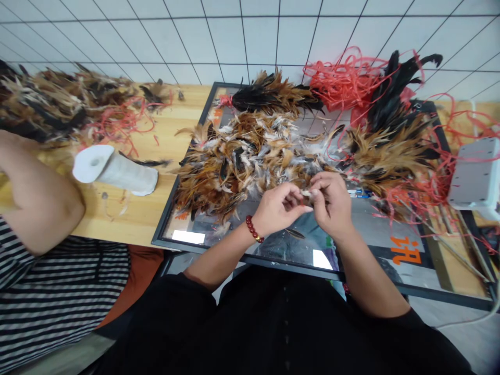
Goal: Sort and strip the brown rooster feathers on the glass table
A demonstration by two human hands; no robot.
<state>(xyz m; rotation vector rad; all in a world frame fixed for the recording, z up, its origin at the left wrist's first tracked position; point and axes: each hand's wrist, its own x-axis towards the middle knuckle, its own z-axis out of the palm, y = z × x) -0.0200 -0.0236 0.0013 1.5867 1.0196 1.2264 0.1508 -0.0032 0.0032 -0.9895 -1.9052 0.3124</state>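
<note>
My left hand, with a dark red bead bracelet at its wrist, is closed in a pinch just over the near edge of the feather pile. Beside it my right hand is closed too, thumb against forefinger. Between the fingertips of both hands is a feather, of which only a small pale part shows. Right behind the hands spreads a loose pile of brown and white feathers on a glass-topped board with a dark frame. A single dark feather lies on the glass near my left wrist.
Bundled dark feathers lie at the back, near tangled red plastic ribbon. More brown feathers and a white box-like device are at right. Leftward are a white spool and a co-worker's arm.
</note>
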